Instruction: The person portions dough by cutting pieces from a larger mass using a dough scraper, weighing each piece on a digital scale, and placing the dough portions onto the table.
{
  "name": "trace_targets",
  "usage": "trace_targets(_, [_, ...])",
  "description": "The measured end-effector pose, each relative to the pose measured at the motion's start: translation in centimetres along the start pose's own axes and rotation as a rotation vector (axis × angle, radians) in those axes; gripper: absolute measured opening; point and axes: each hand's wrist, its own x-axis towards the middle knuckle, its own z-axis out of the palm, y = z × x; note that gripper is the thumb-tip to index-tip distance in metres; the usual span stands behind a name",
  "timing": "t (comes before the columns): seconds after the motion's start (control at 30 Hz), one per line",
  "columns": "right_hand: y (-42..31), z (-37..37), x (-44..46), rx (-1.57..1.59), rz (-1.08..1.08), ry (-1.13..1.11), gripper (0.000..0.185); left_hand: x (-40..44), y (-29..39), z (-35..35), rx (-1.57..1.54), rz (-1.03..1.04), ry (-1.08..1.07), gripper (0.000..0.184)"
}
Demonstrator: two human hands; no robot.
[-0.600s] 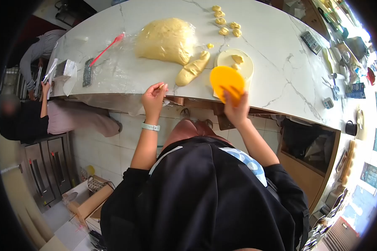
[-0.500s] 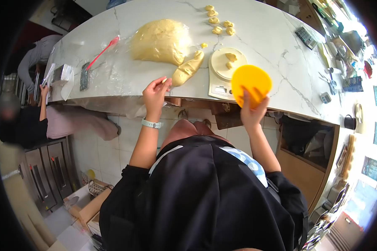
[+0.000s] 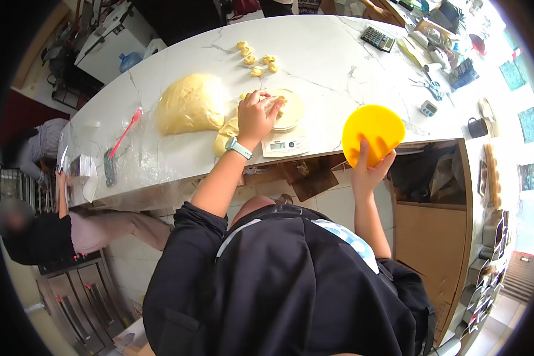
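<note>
My left hand (image 3: 256,120), with a pale watch on the wrist, reaches over the round plate of a kitchen scale (image 3: 286,145). Its fingers are pinched on a small piece of dough (image 3: 283,99) at the plate, partly hidden by the fingers. A yellow dough scraper (image 3: 374,127) is gripped in my right hand (image 3: 371,169), raised at the counter's near edge to the right of the scale. Left of the scale lies a large mound of yellow dough (image 3: 190,105) under clear plastic. A dough strip (image 3: 224,141) beside it is partly covered by my left hand.
Several small dough pieces (image 3: 256,71) sit beyond the scale on the marble counter (image 3: 326,65). To the left are a red-handled brush or spatula (image 3: 124,133) and plastic sheeting. A calculator (image 3: 378,39), scissors (image 3: 434,89) and a timer (image 3: 428,108) lie right. Another person (image 3: 41,228) stands at left.
My left hand has moved right and forward from beside the dough strip to the scale plate. My right hand still holds the scraper, now farther from the scale. The view has shifted.
</note>
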Motion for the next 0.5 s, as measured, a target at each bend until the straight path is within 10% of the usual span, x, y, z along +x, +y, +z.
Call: trace_targets(0.5, [1.0,-1.4,2.1,0.036,-0.048,0.078,0.036,-12.3,-6.9,-7.7,0.039,-0.337,0.063,0.024])
